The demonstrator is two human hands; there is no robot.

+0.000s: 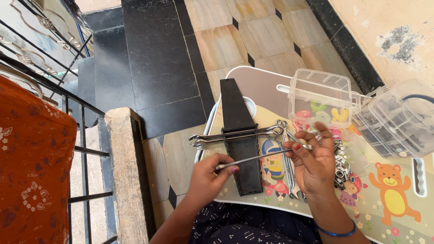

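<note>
Here, in the head view, the person's two hands hold one slim silver wrench [262,157] level above the black wrench rack [240,140]. The left hand [209,177] pinches the wrench's near end, thumb and forefinger pressed together on it. The right hand [314,160] pinches the other end with its fingertips, palm turned toward the camera; a blue bangle [335,232] sits on that wrist.

The rack is a long black tapered holder lying on the lap counter [407,217], a child's tray printed with cartoon animals, close to its left edge and running from the near edge toward the far one. Two more wrenches [235,134] already lie crosswise in the rack's slots, just beyond the held one, their heads sticking out past the counter's left edge.

Loose wrenches [289,180] lie on the counter between the rack and the right hand, partly hidden by the fingers. A heap of small metal sockets [341,165] lies just right of that hand. Toward the far right corner stands a clear plastic box [321,97], empty of tools, and beside it at the right edge a second clear organiser box [398,122] with dark small parts inside.

Beyond the counter's left edge are a tiled floor, a stone ledge and a black railing.
</note>
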